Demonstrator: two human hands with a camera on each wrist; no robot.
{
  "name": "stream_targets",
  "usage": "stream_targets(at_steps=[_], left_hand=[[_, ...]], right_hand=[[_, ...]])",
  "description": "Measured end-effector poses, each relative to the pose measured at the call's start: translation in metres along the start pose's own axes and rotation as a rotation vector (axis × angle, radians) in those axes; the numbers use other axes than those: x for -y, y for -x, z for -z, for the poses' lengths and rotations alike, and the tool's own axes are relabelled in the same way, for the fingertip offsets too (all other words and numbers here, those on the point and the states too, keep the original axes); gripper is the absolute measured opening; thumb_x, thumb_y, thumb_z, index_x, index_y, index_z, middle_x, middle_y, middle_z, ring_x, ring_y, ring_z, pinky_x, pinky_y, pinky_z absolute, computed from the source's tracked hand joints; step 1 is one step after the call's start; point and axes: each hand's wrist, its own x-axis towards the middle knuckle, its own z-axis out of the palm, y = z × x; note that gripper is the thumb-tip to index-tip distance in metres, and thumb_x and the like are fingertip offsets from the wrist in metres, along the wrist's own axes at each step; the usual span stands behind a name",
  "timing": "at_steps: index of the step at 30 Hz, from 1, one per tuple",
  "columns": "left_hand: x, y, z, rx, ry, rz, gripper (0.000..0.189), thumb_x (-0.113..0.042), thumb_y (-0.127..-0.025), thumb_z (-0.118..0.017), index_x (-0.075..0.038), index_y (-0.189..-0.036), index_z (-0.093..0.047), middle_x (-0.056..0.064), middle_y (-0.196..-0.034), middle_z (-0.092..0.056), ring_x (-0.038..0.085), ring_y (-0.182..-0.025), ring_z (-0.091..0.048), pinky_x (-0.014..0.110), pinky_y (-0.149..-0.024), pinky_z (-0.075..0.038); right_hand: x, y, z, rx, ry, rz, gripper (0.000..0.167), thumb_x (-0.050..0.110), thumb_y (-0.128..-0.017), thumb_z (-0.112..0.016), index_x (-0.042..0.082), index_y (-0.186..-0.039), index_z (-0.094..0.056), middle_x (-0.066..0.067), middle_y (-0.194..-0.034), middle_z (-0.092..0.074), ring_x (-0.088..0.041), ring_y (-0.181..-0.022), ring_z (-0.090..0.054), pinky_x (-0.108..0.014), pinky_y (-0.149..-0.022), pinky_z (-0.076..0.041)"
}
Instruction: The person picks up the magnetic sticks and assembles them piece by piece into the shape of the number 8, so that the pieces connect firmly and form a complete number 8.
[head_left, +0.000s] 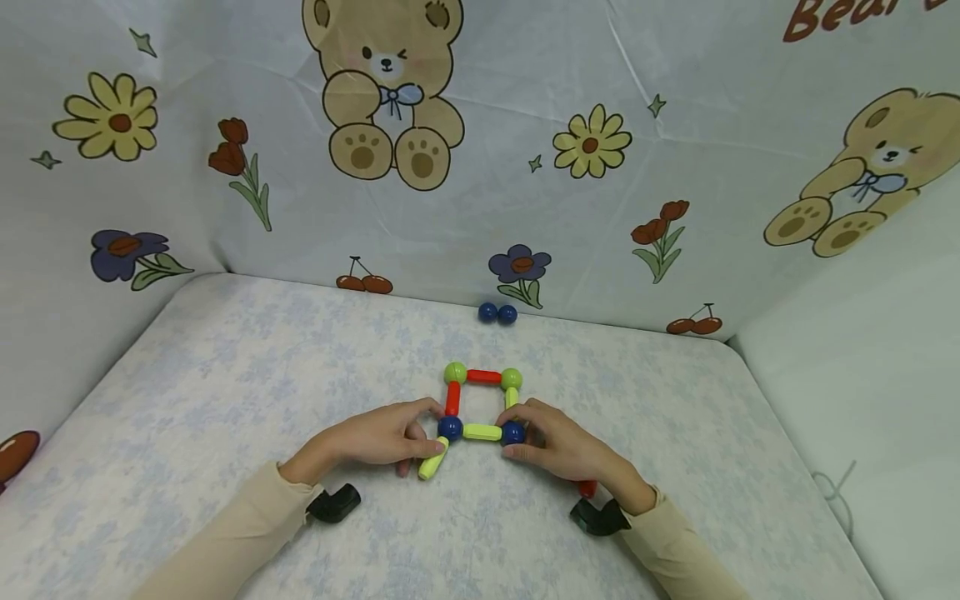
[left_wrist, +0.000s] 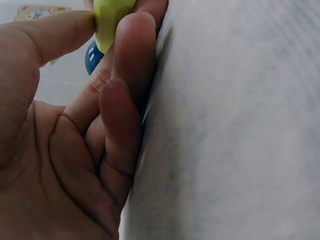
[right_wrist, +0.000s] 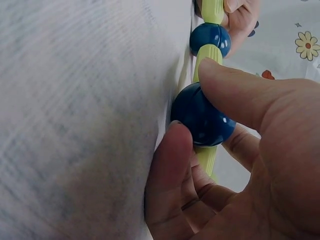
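Note:
A square of toy rods and balls lies flat on the table. Its far corners are a green ball and another green ball, joined by a red rod. A second red rod runs down the left side to a blue ball. My left hand pinches a yellow-green rod slanting from that ball toward me. My right hand grips the near right blue ball between thumb and fingers. Another yellow-green rod links both blue balls; the right-side rod is partly hidden.
Two loose blue balls sit at the table's back edge by the printed cloth wall. A red piece shows partly beneath my right wrist. A thin cord hangs at the right side.

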Motion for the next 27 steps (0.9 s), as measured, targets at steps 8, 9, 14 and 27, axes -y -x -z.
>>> stream_targets(at_steps=[8,9,14,27], left_hand=[[0.0000,0.0011,-0.0008,-0.006,0.018,0.000,0.051,-0.032,-0.101,-0.068,-0.006,-0.140,-0.048,0.000,-0.073,-0.070,0.017,-0.059,-0.062,0.034,-0.073,-0.049],[0.0000,0.0011,-0.0012,-0.008,0.019,-0.003,0.050,-0.031,-0.101,-0.068,-0.006,-0.140,-0.048,0.000,-0.073,-0.070,0.017,-0.059,-0.062,0.034,-0.073,-0.049],[0.0004,0.0002,-0.0021,-0.022,0.017,-0.003,0.049,-0.033,-0.102,-0.067,-0.007,-0.139,-0.049,0.001,-0.071,-0.069,0.018,-0.057,-0.062,0.034,-0.071,-0.049],[0.0023,-0.0024,-0.0022,-0.034,0.007,-0.008,0.045,-0.034,-0.102,-0.066,-0.008,-0.136,-0.050,0.001,-0.071,-0.069,0.018,-0.057,-0.063,0.034,-0.070,-0.050]], right_hand=[[0.0001,-0.0003,-0.0008,0.010,0.009,-0.014,0.033,0.031,-0.098,-0.073,0.018,-0.127,-0.064,0.000,-0.109,-0.059,-0.012,-0.089,-0.053,-0.027,-0.077,-0.048],[0.0002,-0.0004,-0.0010,0.012,0.010,-0.016,0.033,0.031,-0.098,-0.073,0.018,-0.127,-0.064,0.000,-0.109,-0.059,-0.012,-0.088,-0.053,-0.027,-0.077,-0.048],[0.0005,-0.0006,-0.0016,0.012,0.019,-0.022,0.035,0.032,-0.098,-0.073,0.018,-0.128,-0.064,0.000,-0.109,-0.058,-0.012,-0.088,-0.053,-0.027,-0.076,-0.047],[0.0002,-0.0011,-0.0025,0.004,0.037,-0.044,0.037,0.037,-0.097,-0.073,0.019,-0.128,-0.065,0.000,-0.108,-0.057,-0.014,-0.087,-0.051,-0.026,-0.074,-0.045]])
